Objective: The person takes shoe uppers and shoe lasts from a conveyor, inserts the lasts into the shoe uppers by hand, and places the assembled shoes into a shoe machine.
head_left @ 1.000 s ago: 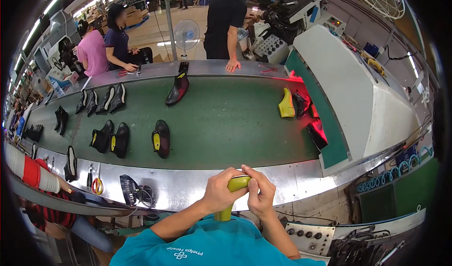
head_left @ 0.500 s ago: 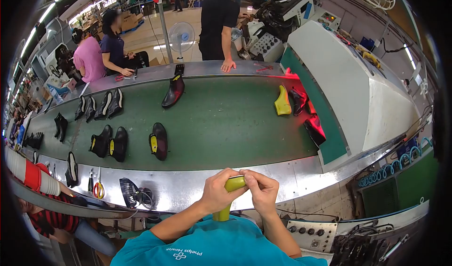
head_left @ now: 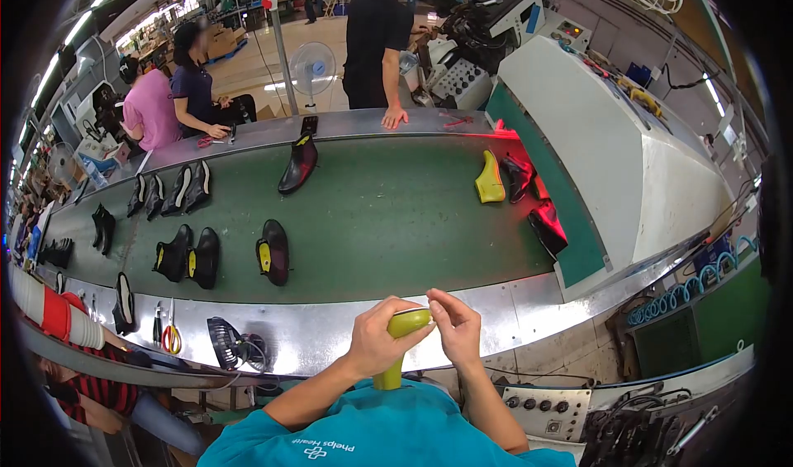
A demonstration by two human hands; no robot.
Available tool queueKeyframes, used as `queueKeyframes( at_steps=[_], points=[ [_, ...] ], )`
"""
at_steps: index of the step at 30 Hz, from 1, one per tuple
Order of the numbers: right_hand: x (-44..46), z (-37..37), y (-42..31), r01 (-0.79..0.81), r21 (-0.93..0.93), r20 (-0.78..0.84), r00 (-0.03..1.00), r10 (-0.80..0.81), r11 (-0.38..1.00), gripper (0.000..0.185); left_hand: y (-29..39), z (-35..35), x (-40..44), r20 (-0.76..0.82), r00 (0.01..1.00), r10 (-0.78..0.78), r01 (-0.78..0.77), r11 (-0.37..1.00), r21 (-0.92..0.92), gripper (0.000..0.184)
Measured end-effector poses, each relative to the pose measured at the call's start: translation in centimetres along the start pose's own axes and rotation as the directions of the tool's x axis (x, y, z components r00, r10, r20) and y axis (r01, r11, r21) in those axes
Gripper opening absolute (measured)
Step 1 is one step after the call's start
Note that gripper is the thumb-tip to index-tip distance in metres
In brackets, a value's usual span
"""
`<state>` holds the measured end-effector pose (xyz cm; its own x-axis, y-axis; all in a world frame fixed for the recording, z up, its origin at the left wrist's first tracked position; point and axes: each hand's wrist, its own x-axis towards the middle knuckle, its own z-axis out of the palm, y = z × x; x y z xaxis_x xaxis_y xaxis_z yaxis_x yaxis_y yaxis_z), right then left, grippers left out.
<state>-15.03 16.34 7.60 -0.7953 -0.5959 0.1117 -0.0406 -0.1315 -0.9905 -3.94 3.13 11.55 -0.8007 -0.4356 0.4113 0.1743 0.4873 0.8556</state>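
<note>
My left hand (head_left: pixel 376 335) is wrapped round a yellow-green shoe last (head_left: pixel 406 323), held close to my chest with its toe pointing up and its sole edge away from me. The lower part of the last (head_left: pixel 389 376) shows below the hand, against my blue shirt. Beside the toe is my right hand (head_left: pixel 457 328), its thumb and forefinger drawn together in a pinch. Whether something small sits between those fingertips is too fine to tell.
The green conveyor belt (head_left: pixel 380 235) carries several dark boots (head_left: pixel 271 252) and a yellow boot-shaped piece (head_left: pixel 490 178) by the red-lit machine (head_left: pixel 611 153). On the near metal edge are scissors (head_left: pixel 171 337) and a small fan (head_left: pixel 234 345). Co-workers are across the belt.
My right hand has drawn slightly away from the toe of the last, where its fingers were against it. The left hand keeps its hold. The view has shifted a little.
</note>
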Motion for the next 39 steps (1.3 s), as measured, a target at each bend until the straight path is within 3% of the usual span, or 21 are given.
queueKeyframes(
  at_steps=[3,5,6,8,9,12,14,17,19,22,28,32,34,37,38,39],
  points=[
    [-0.3,0.6,-1.5,-0.074,0.043,-0.053,0.996,0.076,0.996,0.033,-0.1,-0.1,0.1,0.009,1.000,-0.010,0.009,1.000,0.004,0.029],
    [-0.3,1.9,-3.5,0.223,-0.048,0.015,0.975,-0.222,0.974,0.034,-0.4,0.3,0.0,0.000,1.000,0.005,-0.005,1.000,-0.006,0.029],
    [-0.2,1.9,-3.1,0.223,-0.047,0.013,0.975,-0.223,0.974,0.034,-0.4,0.5,-0.1,-0.009,1.000,0.024,-0.024,1.000,-0.016,0.029],
    [0.2,1.7,-1.9,0.209,-0.086,0.101,0.975,-0.200,0.974,0.036,-0.1,0.4,-0.1,-0.005,1.000,0.029,-0.029,1.000,-0.012,0.029],
    [-0.1,1.4,-1.6,0.060,0.067,0.093,0.994,-0.066,0.996,0.037,0.0,0.4,0.0,-0.010,0.999,0.033,-0.033,0.999,-0.013,0.029],
    [-0.4,0.3,-0.4,-0.020,0.029,0.076,0.997,0.017,0.999,0.038,-0.5,0.0,-0.1,-0.013,0.999,0.032,-0.032,0.999,0.014,0.030],
    [-0.5,0.8,-1.0,-0.025,0.018,0.062,0.998,0.024,1.000,0.039,-0.4,0.1,-0.2,-0.009,1.000,0.020,-0.020,1.000,0.005,0.030],
    [-0.3,1.8,-2.0,0.115,0.015,0.098,0.988,-0.116,0.993,0.042,-0.2,0.4,-0.2,-0.010,0.999,0.045,-0.045,0.999,-0.017,0.031],
    [-0.1,1.7,-2.1,0.020,0.109,0.165,0.985,-0.038,0.994,0.045,0.0,0.2,0.0,-0.017,0.996,0.086,-0.086,0.996,-0.035,0.031],
    [-0.3,0.7,-0.4,-0.053,0.133,0.170,0.985,0.030,0.990,0.037,-0.1,-0.1,0.0,0.006,1.000,0.014,-0.014,0.999,-0.040,0.031],
    [0.1,2.2,-2.7,-0.022,0.172,0.205,0.979,-0.014,0.985,0.042,-0.5,0.1,-0.1,0.011,0.999,0.052,-0.052,0.999,-0.008,0.031],
    [0.1,1.5,-0.2,-0.028,0.206,0.178,0.984,-0.009,0.978,0.044,-0.5,-0.3,0.1,0.029,0.998,0.055,-0.052,0.996,-0.074,0.032],
    [-0.2,1.2,0.3,-0.052,0.057,0.122,0.992,0.045,0.997,0.044,-0.7,-0.6,0.1,0.049,0.999,0.025,-0.021,0.996,-0.082,0.032],
    [0.0,1.8,0.4,-0.022,0.031,0.016,1.000,0.022,0.999,0.038,-0.8,-0.9,0.5,0.042,0.995,-0.089,0.095,0.979,-0.180,0.028],
    [0.0,1.7,0.4,-0.014,0.003,-0.042,0.999,0.014,1.000,0.035,-0.5,-1.3,1.0,0.022,0.998,-0.054,0.057,0.986,-0.154,0.028],
    [-0.1,1.7,0.0,-0.005,0.068,-0.063,0.998,0.009,0.998,0.033,0.1,-1.7,1.3,0.023,0.994,-0.111,0.113,0.972,-0.204,0.030]
  ],
)
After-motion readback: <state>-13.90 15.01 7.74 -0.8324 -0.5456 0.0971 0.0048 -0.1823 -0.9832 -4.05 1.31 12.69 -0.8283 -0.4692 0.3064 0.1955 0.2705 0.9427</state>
